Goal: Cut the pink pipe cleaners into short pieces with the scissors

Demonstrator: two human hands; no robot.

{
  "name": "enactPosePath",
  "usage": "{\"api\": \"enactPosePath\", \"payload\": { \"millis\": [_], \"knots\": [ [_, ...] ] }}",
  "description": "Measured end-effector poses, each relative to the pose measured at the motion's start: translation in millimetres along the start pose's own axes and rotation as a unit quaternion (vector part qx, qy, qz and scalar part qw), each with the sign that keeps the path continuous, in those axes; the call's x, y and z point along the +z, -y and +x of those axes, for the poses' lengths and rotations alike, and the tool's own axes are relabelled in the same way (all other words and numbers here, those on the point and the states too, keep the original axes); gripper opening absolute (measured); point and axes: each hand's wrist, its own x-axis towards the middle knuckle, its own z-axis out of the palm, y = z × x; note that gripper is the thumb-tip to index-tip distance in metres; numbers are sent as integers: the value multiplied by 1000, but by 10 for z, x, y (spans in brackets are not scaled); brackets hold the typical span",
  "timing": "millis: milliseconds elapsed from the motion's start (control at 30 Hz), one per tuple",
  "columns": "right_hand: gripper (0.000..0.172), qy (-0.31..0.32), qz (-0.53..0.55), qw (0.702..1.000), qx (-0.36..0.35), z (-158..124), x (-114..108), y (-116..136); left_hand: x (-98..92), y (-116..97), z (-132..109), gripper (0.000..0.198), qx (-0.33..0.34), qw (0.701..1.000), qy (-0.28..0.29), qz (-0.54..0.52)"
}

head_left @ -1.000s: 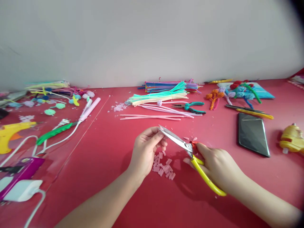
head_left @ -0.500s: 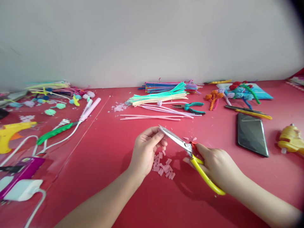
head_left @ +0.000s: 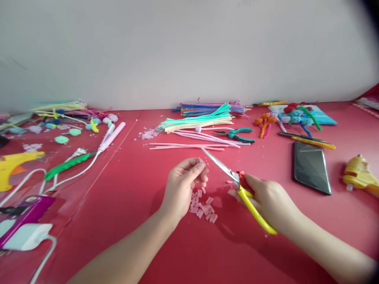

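Note:
My left hand [head_left: 185, 182] is closed in a pinch, thumb against forefinger. Whatever lies between the fingertips is too small to make out. Yellow-handled scissors [head_left: 225, 169] are held in my right hand [head_left: 271, 203], its fingers wrapped round the handles. Their blades point up and left, just right of my left fingertips and apart from them. On the table below my left hand lies a small heap of short cut pink pieces [head_left: 204, 208]. Beyond both hands, several long pink pipe cleaners [head_left: 189, 146] lie side by side.
Behind are bundled pipe cleaners [head_left: 201, 121] and teal pliers [head_left: 235, 134]. To the right lie a phone [head_left: 311, 167], a yellow bottle-like object [head_left: 359, 171] and pipe-cleaner flowers [head_left: 266, 122]. On the left are a yellow glue gun [head_left: 17, 163], a green-handled tool [head_left: 69, 165] and a purple power strip [head_left: 28, 219].
The scissors have moved slightly up and right, so their tip has come away from my left fingertips. My left hand stays almost in place.

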Motion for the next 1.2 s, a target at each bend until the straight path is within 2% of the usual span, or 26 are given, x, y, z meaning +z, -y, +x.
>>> {"api": "enactPosePath", "payload": {
  "millis": [167, 300, 433, 500, 567, 833, 933, 1000, 1100, 1200],
  "knots": [
    [27, -27, -4, 999, 43, 86, -104, -14, 5, 9, 1, 13, -21, 999, 18, 22],
    [23, 5, 127, 990, 60, 83, -101, -13, 8, 40, -8, 17, -53, 991, 72, 96],
    [22, 54, 333, 940, 53, 35, -144, 80, 38, 101, -93, 19, -84, 967, 138, 199],
    [20, 77, 386, 918, 54, 15, -176, 125, 61, 139, -145, 20, -95, 956, 165, 223],
    [16, 88, 398, 911, 58, 5, -191, 147, 84, 170, -184, 21, -87, 949, 183, 243],
    [12, 76, 346, 935, 7, -7, -102, 109, 121, 170, -218, 16, -47, 929, 203, 306],
    [16, 61, 303, 951, 31, 16, -104, 43, 83, 119, -150, 15, -13, 933, 183, 310],
    [19, 51, 253, 964, 61, 47, -117, -35, 29, 65, -60, 13, 44, 928, 149, 338],
    [22, 55, 150, 985, 62, 96, -129, -168, -87, -17, 99, 23, 108, 894, 110, 421],
    [23, 47, 52, 995, 66, 132, -126, -263, -213, -68, 215, 27, 131, 851, 91, 500]
  ]
}}
